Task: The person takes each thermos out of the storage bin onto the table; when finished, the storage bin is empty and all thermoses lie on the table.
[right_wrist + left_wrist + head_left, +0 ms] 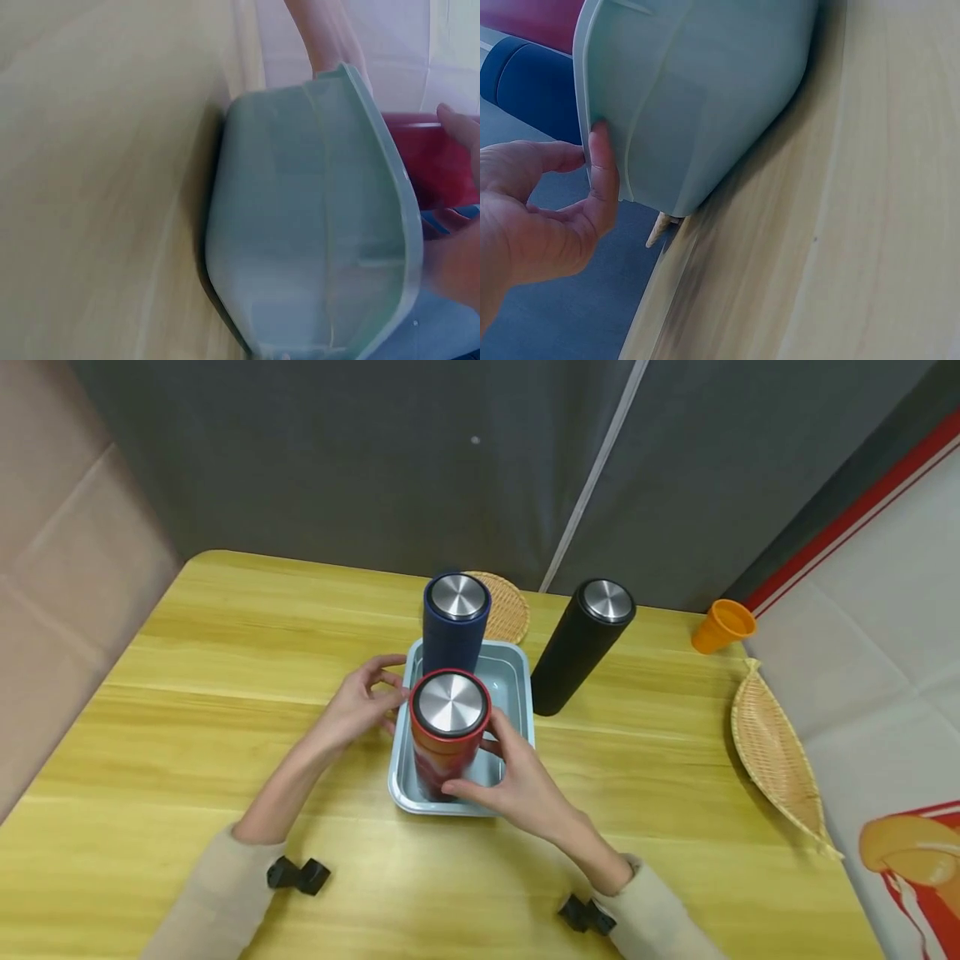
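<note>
A red thermos (448,735) with a brushed steel lid stands upright in a pale blue-green plastic basin (525,693). My right hand (525,781) grips its side, thumb toward the front and fingers behind. Behind it, in the same basin, a dark blue thermos (453,639) stands upright. On the basin's left side, my left hand (360,702) pinches the rim; the left wrist view shows the thumb at the rim's edge and a finger (604,176) against the outer wall. The red thermos's base is partly hidden by my right thumb.
A tall black thermos (581,647) stands just right of the basin. Behind the basin lies a round woven tray (508,610). An orange cup (722,627) and a leaf-shaped woven basket (780,747) are by the table's right edge. A grey curtain (375,460) hangs along the back.
</note>
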{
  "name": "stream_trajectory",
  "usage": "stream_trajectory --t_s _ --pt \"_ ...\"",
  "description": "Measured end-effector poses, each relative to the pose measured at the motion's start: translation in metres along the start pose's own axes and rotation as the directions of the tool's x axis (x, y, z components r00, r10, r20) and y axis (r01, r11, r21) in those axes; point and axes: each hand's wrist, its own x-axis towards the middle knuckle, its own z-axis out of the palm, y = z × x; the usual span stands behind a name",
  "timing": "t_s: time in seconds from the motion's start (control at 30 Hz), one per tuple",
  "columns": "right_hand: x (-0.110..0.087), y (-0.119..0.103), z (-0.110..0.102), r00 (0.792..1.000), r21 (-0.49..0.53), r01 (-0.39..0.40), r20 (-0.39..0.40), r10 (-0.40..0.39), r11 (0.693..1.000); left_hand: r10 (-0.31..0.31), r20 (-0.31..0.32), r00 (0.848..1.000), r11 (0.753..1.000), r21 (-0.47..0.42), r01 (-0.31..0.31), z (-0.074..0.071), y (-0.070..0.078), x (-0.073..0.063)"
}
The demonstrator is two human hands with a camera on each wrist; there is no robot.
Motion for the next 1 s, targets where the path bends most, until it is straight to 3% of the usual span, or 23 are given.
stream_trajectory --t_s 0.23,1.0 --pt "0.0031 -0.0001 0.0057 1.0 -0.062 0.015 -0.018 -0.016 0.998 0.002 0.004 1.0 1.0 -0.008 -0.002 -0.0011 -0.0005 -0.0012" --pt "0.0019 -0.0073 -0.0036 0.992 -0.06 0.003 -0.123 -0.011 0.998 0.0 0.001 1.0 1.0 -0.004 0.0 -0.0008 -0.0013 -0.0017"
